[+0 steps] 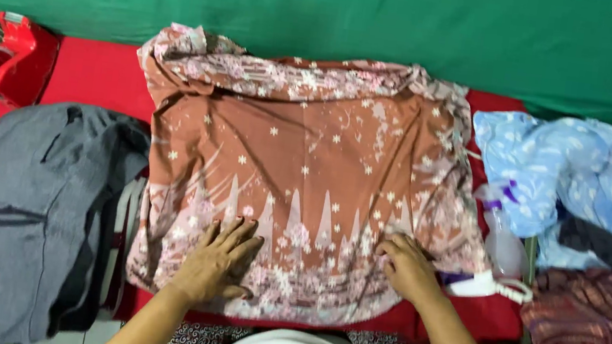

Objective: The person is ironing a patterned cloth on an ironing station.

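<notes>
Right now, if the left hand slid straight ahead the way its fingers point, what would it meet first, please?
Only more of the brown floral cloth that the left hand lies flat on; past its bunched far edge comes the green sheet.

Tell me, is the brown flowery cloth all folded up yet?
Not yet. The brown flowery cloth already lies spread on the red surface, its top edge bunched. The left hand and right hand press flat on its near edge. The blue cloth and dark checked cloth still lie crumpled at the right.

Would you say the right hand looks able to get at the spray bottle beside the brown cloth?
Probably yes: the right hand rests on the brown cloth, and the spray bottle lies uncovered just to its right.
</notes>
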